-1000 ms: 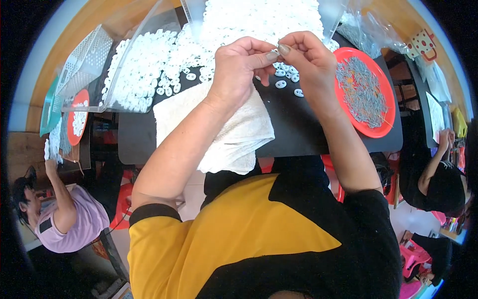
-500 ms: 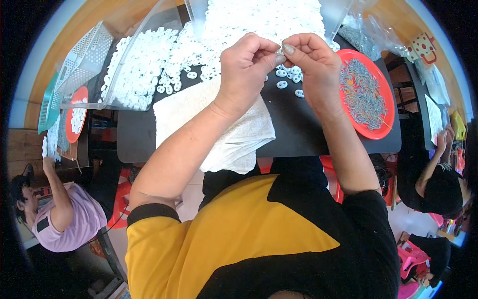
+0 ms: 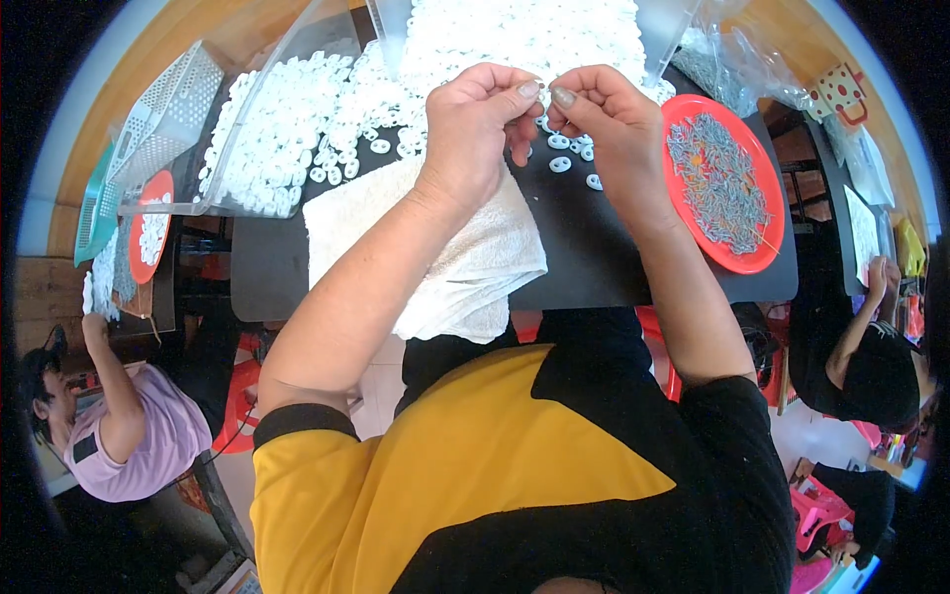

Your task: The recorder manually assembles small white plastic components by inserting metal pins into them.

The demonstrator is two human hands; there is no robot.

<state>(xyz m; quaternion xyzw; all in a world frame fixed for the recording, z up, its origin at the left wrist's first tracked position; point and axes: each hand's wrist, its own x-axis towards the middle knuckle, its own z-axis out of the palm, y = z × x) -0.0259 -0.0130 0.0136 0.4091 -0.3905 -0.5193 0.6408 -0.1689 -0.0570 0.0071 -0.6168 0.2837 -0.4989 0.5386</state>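
My left hand and my right hand are raised close together over the far part of the dark table, thumbs and fingertips pinched and almost meeting. A small pale bit shows between them, mostly hidden by the fingers and too small to name. Below and behind the fingertips lie loose white oval pieces, each with two holes. A big heap of white pieces rises beyond my hands. Beside my right hand is a red plate holding many small grey screw-like parts.
A folded white towel lies on the dark table under my left forearm. To the left, a clear bin holds more white pieces. Clear plastic bags lie at the far right. Other people sit at tables on the left and right.
Both hands have shifted slightly left, and their fingertips have drawn a little apart. The red plate shows slightly farther left along its near edge.
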